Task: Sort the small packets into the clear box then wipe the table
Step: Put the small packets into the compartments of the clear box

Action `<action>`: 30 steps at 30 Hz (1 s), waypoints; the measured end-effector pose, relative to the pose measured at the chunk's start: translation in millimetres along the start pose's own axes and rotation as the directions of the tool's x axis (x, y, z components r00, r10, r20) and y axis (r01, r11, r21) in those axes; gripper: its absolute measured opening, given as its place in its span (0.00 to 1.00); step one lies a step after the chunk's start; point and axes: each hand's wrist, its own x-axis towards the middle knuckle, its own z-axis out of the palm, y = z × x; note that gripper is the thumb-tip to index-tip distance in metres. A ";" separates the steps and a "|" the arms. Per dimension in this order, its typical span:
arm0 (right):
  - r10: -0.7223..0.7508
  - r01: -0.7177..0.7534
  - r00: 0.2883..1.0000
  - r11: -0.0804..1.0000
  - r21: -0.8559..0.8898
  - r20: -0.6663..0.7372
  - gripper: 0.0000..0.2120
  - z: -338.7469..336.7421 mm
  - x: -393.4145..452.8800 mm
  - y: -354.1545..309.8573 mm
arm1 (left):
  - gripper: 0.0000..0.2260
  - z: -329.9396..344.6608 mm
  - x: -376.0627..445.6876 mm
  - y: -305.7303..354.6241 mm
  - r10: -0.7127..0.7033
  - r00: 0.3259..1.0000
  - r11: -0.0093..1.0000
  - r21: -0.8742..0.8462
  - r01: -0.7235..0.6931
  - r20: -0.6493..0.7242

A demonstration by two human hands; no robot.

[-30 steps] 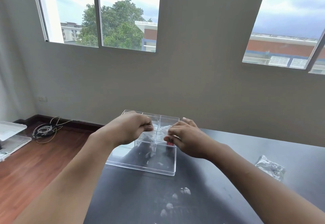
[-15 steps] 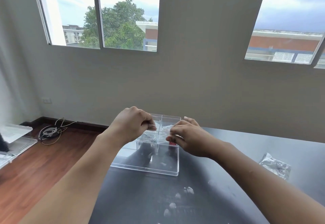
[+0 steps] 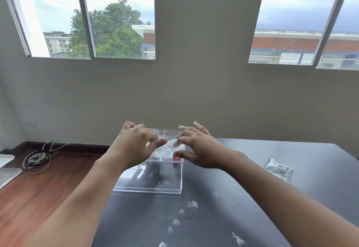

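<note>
A clear box (image 3: 153, 182) with inner dividers and a small red label stands near the left back corner of the dark table (image 3: 258, 217). My left hand (image 3: 134, 145) and my right hand (image 3: 200, 149) hover just over its top, fingers spread apart and gripping nothing. Between the fingertips a small clear packet (image 3: 173, 143) shows as a blur over the box's back right compartment. Whether it touches my right fingers I cannot tell. Several tiny clear packets (image 3: 192, 205) lie scattered on the table in front of the box.
A crinkled clear bag (image 3: 278, 171) lies on the table to the right. The table's left edge drops to a wooden floor with a coil of cable (image 3: 37, 158) and white trays (image 3: 7, 171). A wall with windows stands close behind.
Both hands were pinched together on a small packet over the box. Their fingers have now spread open, and the packet sits loose between them over the box.
</note>
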 end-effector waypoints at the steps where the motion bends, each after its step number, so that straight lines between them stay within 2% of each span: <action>1: 0.022 -0.022 0.999 1.000 0.016 -0.040 0.21 -9.7 -6.9 2.8 | 0.29 0.2 0.3 1.7 0.018 0.998 1.000 -0.023 -0.019 -0.059; 5: 0.138 -0.136 0.984 0.990 0.031 -0.116 0.19 -51.6 -51.1 24.2 | 0.19 -5.6 2.0 17.3 0.026 0.950 0.991 -0.119 -0.066 -0.311; 9: 0.305 -0.307 0.941 0.952 0.008 -0.146 0.18 -88.6 -121.3 57.9 | 0.18 -6.0 7.6 48.7 0.060 0.922 0.958 -0.236 -0.161 -0.383; 11: 0.402 -0.405 0.905 0.914 0.005 -0.138 0.17 -105.3 -161.8 72.5 | 0.17 -2.7 10.9 74.7 0.152 0.932 0.933 -0.263 -0.245 -0.330; 14: 0.538 -0.538 0.842 0.843 0.006 -0.050 0.15 -123.9 -220.5 86.8 | 0.14 4.9 17.6 121.4 0.317 0.929 0.890 -0.277 -0.361 -0.191; 19: 0.602 -0.606 0.795 0.795 0.036 0.077 0.15 -126.1 -277.5 85.8 | 0.19 15.8 45.1 194.4 0.450 0.893 0.847 -0.327 -0.420 0.018; 23: 0.519 -0.529 0.848 0.843 0.098 0.106 0.15 -102.9 -276.6 64.9 | 0.17 30.5 77.4 240.6 0.509 0.850 0.825 -0.358 -0.438 0.133; 27: 0.396 -0.407 0.912 0.905 0.122 0.110 0.12 -75.1 -261.2 46.1 | 0.21 41.4 92.7 269.1 0.585 0.737 0.811 -0.271 -0.519 0.338; 30: 0.412 -0.416 0.909 0.906 0.081 0.062 0.14 -68.2 -255.0 40.3 | 0.18 43.8 95.5 272.5 0.562 0.759 0.826 -0.197 -0.527 0.329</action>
